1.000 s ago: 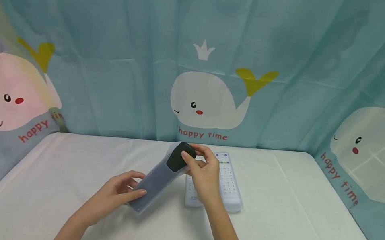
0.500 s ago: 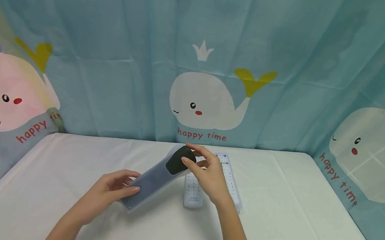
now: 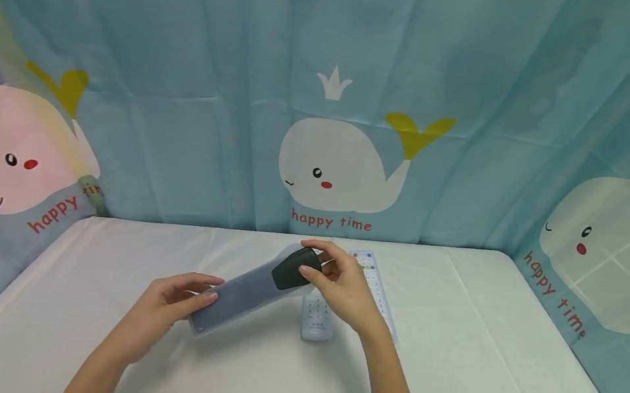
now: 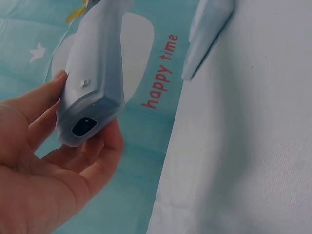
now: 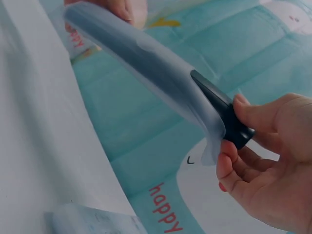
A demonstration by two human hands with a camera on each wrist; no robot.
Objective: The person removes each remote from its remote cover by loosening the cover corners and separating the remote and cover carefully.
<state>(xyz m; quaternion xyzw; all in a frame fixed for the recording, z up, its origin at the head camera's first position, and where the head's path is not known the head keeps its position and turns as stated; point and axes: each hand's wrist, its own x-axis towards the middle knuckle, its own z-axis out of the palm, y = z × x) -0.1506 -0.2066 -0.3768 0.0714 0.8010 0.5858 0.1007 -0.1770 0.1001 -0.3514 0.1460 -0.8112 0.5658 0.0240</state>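
Observation:
A dark remote control [image 3: 293,269] is held above the table, tilted with its bare black end up to the right. A translucent silicone cover [image 3: 242,296] encloses the rest of it. My left hand [image 3: 157,302] grips the covered lower end between thumb and fingers; in the left wrist view a small dark opening shows at the tip of the cover [image 4: 92,73]. At the other end, my right hand [image 3: 346,288] pinches the remote. In the right wrist view its thumb lies on the black end [image 5: 219,105], with fingertips by the cover's loose edge.
Two white remote controls in clear covers lie on the white table: a shorter one [image 3: 317,319] and a longer one [image 3: 375,281], partly behind my right hand. A teal curtain [image 3: 206,162] with whale prints stands around the back and sides.
The covered remote has turned towards level, its lower end swinging left and slightly up with my left hand. My right hand has shifted slightly down and right, still holding the black end.

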